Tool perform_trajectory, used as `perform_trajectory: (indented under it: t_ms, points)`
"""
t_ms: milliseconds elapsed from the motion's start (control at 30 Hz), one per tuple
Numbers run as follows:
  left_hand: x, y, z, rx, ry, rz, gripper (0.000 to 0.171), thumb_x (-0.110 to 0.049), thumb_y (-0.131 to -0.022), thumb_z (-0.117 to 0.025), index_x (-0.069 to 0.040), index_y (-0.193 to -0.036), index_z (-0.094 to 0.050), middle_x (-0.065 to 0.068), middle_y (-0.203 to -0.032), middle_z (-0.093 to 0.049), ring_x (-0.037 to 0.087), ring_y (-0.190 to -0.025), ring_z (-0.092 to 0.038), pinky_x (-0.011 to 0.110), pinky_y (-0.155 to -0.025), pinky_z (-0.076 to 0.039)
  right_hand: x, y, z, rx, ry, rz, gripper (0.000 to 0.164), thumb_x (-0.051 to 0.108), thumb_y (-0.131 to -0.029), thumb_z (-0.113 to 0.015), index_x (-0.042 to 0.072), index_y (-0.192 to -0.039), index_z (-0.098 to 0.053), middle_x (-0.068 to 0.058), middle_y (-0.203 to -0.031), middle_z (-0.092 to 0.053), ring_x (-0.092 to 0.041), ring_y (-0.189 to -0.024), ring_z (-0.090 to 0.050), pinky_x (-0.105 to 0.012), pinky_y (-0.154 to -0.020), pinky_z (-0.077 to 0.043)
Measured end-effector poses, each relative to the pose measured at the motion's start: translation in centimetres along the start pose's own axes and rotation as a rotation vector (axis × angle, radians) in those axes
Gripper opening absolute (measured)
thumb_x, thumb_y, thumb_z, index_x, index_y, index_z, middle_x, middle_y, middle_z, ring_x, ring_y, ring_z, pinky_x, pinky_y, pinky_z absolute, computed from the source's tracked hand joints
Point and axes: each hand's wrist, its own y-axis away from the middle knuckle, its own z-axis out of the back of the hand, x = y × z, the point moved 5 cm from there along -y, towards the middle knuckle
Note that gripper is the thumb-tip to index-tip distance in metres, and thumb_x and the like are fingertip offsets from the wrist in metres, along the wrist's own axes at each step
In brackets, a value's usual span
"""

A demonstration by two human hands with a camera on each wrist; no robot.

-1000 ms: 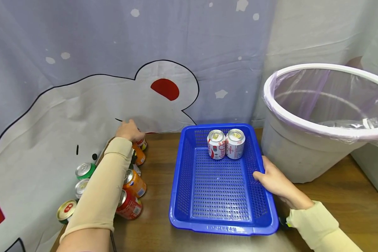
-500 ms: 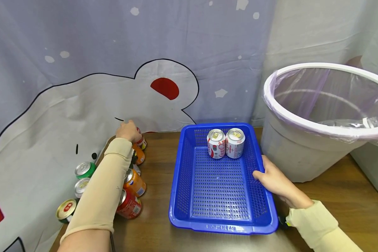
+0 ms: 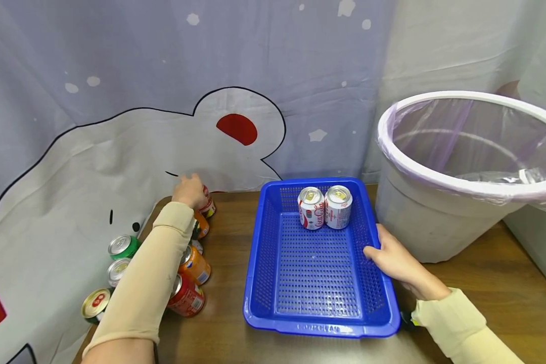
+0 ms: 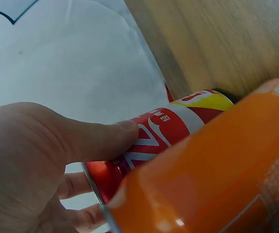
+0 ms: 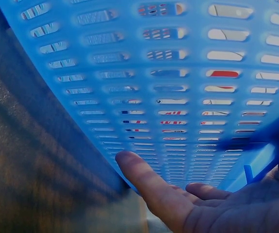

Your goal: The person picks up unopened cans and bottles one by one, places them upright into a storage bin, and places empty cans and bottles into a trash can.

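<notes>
blue basket (image 3: 316,283): glossy plastic | red can (image 4: 164,127): shiny metal | tabletop (image 3: 229,242): smooth wood | backdrop (image 3: 132,55): matt cloth | bin liner (image 3: 459,131), upper right: glossy plastic

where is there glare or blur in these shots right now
Head view: bright and mostly sharp, with pale glare on the table before the blue basket's front rim; left wrist view: dimmer, the orange can soft at its near end with a small bright highlight, the red can fairly clear; right wrist view: basket tinted light blue, table at left dark and blurred.
</notes>
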Motion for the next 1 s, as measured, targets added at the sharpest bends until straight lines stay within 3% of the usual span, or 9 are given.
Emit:
perform_trajectory:
  t_ms: [233,433,733,1000]
  points:
    - [-1.2,0.5,0.9,-0.066,0.067,-0.045,0.063,-0.015,-0.091,-0.067,0.01,-0.142,-0.04,0.037,-0.136,-0.042,0.058,-0.112,-0.056,0.067,-0.095,-0.05,-0.1,-0.1,-0.1,-0.004,0.021,0.001,0.063,-0.002,-0.091,-0.053,-0.013,-0.148,-0.028,-0.037,-0.136,-0.053,-0.036,-0.109,-0.064,-0.039,-0.084,-0.058]
    - [-3.5,1.9,2.3,-0.112,0.079,-0.112,0.064,-0.015,-0.091,-0.071,0.006,-0.143,-0.04,0.035,-0.137,-0.042,0.058,-0.113,-0.055,0.066,-0.094,-0.05,0.0,-0.1,-0.1,-0.001,0.021,0.005,0.063,-0.003,-0.09,-0.053,-0.013,-0.148,-0.028,-0.037,-0.136,-0.053,-0.035,-0.108,-0.064,-0.039,-0.083,-0.058]
    - [-7.7,4.8,4.6,-0.262,0.084,-0.243,0.059,-0.015,-0.087,-0.073,0.003,-0.138,-0.047,0.03,-0.132,-0.049,0.052,-0.109,-0.058,0.061,-0.097,-0.051,0.1,-0.1,0.0,-0.001,0.016,0.006,0.061,-0.003,-0.091,-0.052,-0.014,-0.147,-0.029,-0.037,-0.135,-0.054,-0.034,-0.106,-0.064,-0.039,-0.082,-0.058]
    - [-11.1,8.5,6.2,-0.41,0.184,-0.369,0.057,-0.012,-0.086,-0.075,-0.002,-0.138,-0.051,0.027,-0.13,-0.052,0.047,-0.109,-0.058,0.058,-0.097,-0.051,0.0,-0.1,0.0,0.011,-0.006,0.001,0.063,-0.003,-0.092,-0.052,-0.013,-0.149,-0.026,-0.038,-0.136,-0.053,-0.034,-0.106,-0.066,-0.039,-0.082,-0.059]
